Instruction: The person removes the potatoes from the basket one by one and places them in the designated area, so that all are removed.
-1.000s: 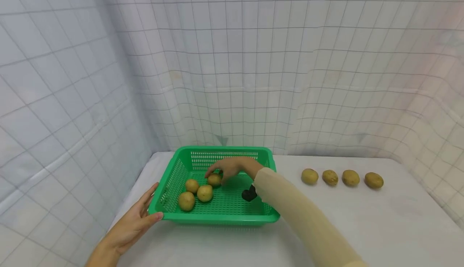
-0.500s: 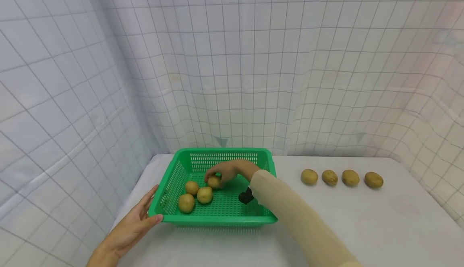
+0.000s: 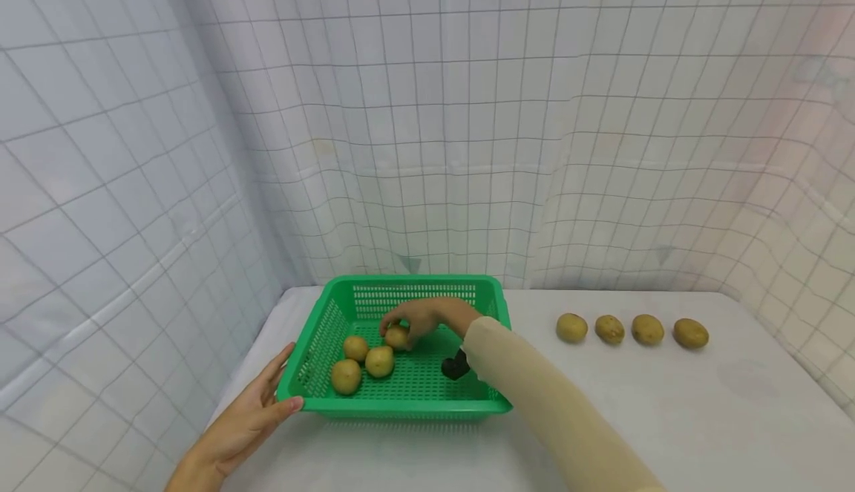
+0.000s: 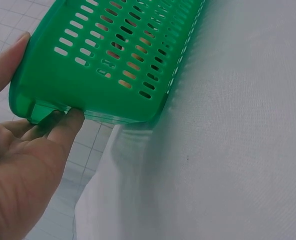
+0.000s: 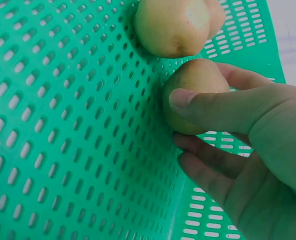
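A green plastic basket [image 3: 401, 406] with slotted walls holds several potatoes. My left hand [image 3: 243, 421] is at its near left corner, thumb on the rim and fingers beneath it, as the left wrist view shows on the basket wall [image 4: 77, 82]. Inside the basket, my right hand [image 3: 422, 315] grips a potato [image 3: 398, 339], with the thumb across one side of the potato [image 5: 200, 75] and fingers around the other. Three more potatoes, the front one [image 3: 346, 378], a middle one [image 3: 379, 362] and a rear one [image 3: 355, 349], lie at the basket's left.
On the white-covered table [image 3: 668, 403], several potatoes stand in a row right of the basket, from a left one [image 3: 571, 327] to a right one [image 3: 691, 334]. A black device [image 3: 456, 366] sits under the right wrist. White gridded curtain [image 3: 427, 143] encloses the back and sides.
My right hand's fingers have lowered and closed around the potato. My left hand stays at the basket corner, and the head view has tilted slightly.
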Tool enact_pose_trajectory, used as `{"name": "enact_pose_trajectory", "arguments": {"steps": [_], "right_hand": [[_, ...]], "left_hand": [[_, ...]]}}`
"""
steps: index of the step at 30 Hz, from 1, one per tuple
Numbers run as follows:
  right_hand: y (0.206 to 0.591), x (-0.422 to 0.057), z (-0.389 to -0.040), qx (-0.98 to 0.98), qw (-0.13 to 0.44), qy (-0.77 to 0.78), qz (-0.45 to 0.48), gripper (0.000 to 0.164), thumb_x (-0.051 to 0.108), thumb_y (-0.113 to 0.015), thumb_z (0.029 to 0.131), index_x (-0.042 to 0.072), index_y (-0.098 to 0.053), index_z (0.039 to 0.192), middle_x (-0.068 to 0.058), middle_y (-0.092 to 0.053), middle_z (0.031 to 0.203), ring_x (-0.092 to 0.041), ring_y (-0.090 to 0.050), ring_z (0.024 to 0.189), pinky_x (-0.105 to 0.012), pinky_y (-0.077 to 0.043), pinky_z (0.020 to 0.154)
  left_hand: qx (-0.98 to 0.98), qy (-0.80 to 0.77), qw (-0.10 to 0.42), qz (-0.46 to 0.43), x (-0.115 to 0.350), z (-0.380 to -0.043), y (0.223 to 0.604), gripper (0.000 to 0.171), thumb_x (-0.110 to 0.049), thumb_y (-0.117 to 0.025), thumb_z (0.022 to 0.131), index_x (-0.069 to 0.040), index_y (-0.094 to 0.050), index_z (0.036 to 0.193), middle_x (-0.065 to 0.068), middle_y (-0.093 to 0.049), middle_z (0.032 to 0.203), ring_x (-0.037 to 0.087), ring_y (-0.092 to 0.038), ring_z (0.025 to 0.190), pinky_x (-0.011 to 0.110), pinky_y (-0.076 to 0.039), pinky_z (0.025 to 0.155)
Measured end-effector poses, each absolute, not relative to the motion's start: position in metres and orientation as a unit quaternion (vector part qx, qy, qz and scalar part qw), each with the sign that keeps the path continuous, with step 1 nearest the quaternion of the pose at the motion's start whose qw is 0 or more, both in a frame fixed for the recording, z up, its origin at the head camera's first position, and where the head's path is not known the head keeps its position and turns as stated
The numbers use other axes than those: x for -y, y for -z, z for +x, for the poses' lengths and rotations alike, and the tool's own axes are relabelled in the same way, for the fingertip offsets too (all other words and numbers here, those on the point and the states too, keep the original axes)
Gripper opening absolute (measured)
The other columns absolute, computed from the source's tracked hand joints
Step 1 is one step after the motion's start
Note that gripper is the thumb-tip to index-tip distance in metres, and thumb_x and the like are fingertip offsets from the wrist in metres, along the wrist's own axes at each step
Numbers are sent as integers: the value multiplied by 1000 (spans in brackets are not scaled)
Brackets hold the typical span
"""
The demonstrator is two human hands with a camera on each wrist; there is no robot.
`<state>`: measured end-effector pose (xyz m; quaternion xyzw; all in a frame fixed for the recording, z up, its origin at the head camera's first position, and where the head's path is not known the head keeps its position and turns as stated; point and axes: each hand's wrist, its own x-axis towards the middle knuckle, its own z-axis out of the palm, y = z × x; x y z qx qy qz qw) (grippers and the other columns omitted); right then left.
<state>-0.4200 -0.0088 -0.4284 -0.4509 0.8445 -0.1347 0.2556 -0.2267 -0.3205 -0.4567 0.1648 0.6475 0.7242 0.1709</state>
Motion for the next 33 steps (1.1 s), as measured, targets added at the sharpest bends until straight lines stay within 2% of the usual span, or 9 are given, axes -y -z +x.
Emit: {"name": "enact_pose_trajectory", "arguments": {"steps": [9, 17, 27, 33], "right_hand": [[420, 6, -418, -846, 236, 145, -456, 53, 6, -78, 94, 18, -61, 143, 1, -54, 144, -17, -49, 133, -33, -45, 105], [410, 6, -417, -842, 233, 151, -462, 56, 7, -77, 94, 16, -58, 146, -1, -51, 149, -19, -45, 138, -34, -43, 108], [405, 6, -416, -835, 232, 176, -468, 54, 7, -75, 96, 15, -58, 146, 2, -54, 144, -14, -51, 127, -29, -49, 96], [406, 3, -415, -822, 236, 213, -472, 52, 5, -74, 96, 15, -58, 145, 3, -54, 144, -10, -52, 124, -26, -49, 95]], "left_hand": [[-647, -725, 171, 162, 321, -228, 458, 90, 4, -49, 107, -14, 18, 164, 19, 14, 168, 2, -42, 137, 23, -42, 107], [-651, -723, 171, 155, 321, -229, 458, 90, 3, -50, 107, -13, 18, 164, 19, 15, 168, 0, -43, 136, 23, -42, 107], [-648, -724, 171, 163, 321, -229, 459, 89, 3, -49, 108, -13, 19, 163, 20, 16, 168, 1, -43, 137, 23, -42, 107], [-648, -725, 168, 165, 321, -229, 459, 88, 3, -48, 108, -13, 19, 163, 20, 16, 168, 1, -43, 137, 23, -42, 107]]}}
